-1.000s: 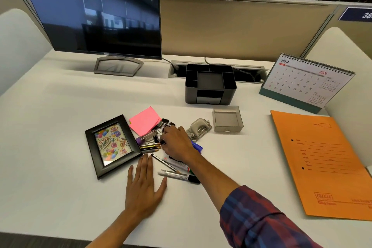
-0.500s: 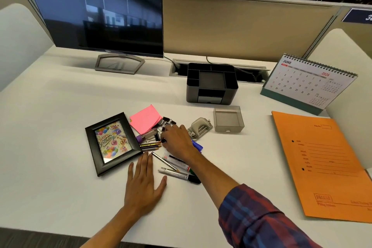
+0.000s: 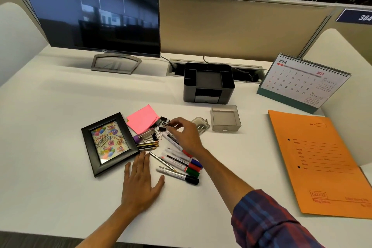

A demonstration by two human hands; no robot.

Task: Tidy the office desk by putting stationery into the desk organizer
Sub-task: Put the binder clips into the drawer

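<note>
A black desk organizer (image 3: pixel 189 92) stands at the back middle of the desk, and its grey drawer tray (image 3: pixel 225 127) lies out in front of it. A stationery heap sits left of centre: pink sticky notes (image 3: pixel 142 119), black binder clips (image 3: pixel 162 122), pencils (image 3: pixel 148 145), several markers (image 3: pixel 179 164) and a small metal hole punch (image 3: pixel 202 126). My right hand (image 3: pixel 186 136) hovers over the clips, with thumb and fingertips pinched on one black binder clip. My left hand (image 3: pixel 141 182) rests flat on the desk just in front of the heap, fingers spread.
A black photo frame (image 3: pixel 108 144) lies left of the heap, touching the pencils. An orange file folder (image 3: pixel 322 163) covers the right side, with a desk calendar (image 3: pixel 302 80) behind it. A monitor (image 3: pixel 96 10) stands at the back left, and a cable slot (image 3: pixel 247 74) runs behind the organizer.
My right hand has lifted and shifted a little to the right, uncovering the markers beneath it, and its fingers have closed on a binder clip. My left hand stays flat.
</note>
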